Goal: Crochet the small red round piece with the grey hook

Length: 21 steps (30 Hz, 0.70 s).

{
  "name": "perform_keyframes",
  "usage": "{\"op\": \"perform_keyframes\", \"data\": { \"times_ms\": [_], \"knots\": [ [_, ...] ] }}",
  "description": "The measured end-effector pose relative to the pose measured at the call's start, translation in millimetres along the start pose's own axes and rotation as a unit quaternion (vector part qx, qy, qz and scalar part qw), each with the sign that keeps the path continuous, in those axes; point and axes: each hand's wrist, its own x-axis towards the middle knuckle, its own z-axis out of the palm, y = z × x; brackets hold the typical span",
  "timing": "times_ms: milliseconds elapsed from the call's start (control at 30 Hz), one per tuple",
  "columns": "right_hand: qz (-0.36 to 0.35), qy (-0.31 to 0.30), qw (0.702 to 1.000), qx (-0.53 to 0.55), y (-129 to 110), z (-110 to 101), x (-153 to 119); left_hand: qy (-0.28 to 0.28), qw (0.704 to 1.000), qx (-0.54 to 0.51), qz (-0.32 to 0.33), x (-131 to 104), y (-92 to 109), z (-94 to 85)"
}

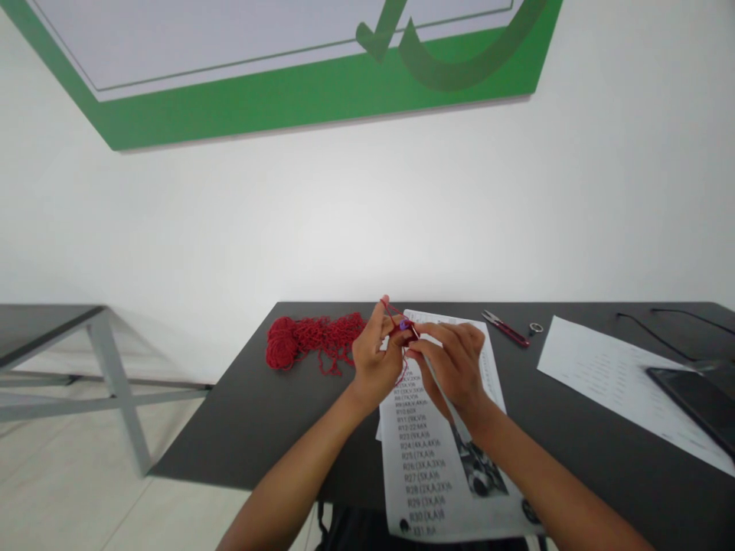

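Red crochet piece, small, purple bit on it, held up above printed sheet. Pinched in left hand, red strand over raised index finger. Right hand close against it, fingers bunched narrow; cannot tell what, if anything, between them. Leftward on dark table, red yarn bundle, partly loose. Right of sheet, snips beside metal ring.

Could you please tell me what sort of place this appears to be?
Probably a craft workspace, perhaps in an office or classroom: red yarn and small snips lie on a dark table, and a green-bordered board is on the white wall behind.
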Motion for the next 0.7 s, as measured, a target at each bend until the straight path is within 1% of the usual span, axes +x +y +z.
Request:
{"op": "perform_keyframes", "data": {
  "times_ms": [67,167,267,367,433,500,600,667,700],
  "knots": [
    [0.005,0.014,1.0,0.001,0,0,-2,0.009,1.0,-0.025,-0.01,-6,7,2.1],
    [-0.011,0.025,0.999,0.015,1,1,-5,0.031,0.993,-0.086,-0.076,-12,16,5.4],
    [-0.041,0.028,0.998,0.035,2,1,-6,0.02,0.969,-0.189,-0.161,-12,22,8.5],
    [-0.053,0.021,0.997,0.048,3,0,-5,0.012,0.948,-0.247,-0.199,-10,23,9.9],
    [-0.036,0.019,0.998,0.048,1,0,-4,0.012,0.952,-0.233,-0.199,-10,22,9.3],
    [-0.015,0.014,0.998,0.058,-2,-2,-4,0.015,0.967,-0.182,-0.178,-11,20,7.2],
    [0.01,0.026,0.998,0.064,-7,-4,-4,0.022,0.99,-0.088,-0.105,-12,17,2.9],
    [0.023,0.036,0.997,0.058,-9,-5,-3,0.021,0.996,-0.052,-0.063,-13,17,1.3],
    [0.028,0.038,0.997,0.056,-10,-5,-3,0.021,0.997,-0.048,-0.053,-12,17,1.3]
  ]
}}
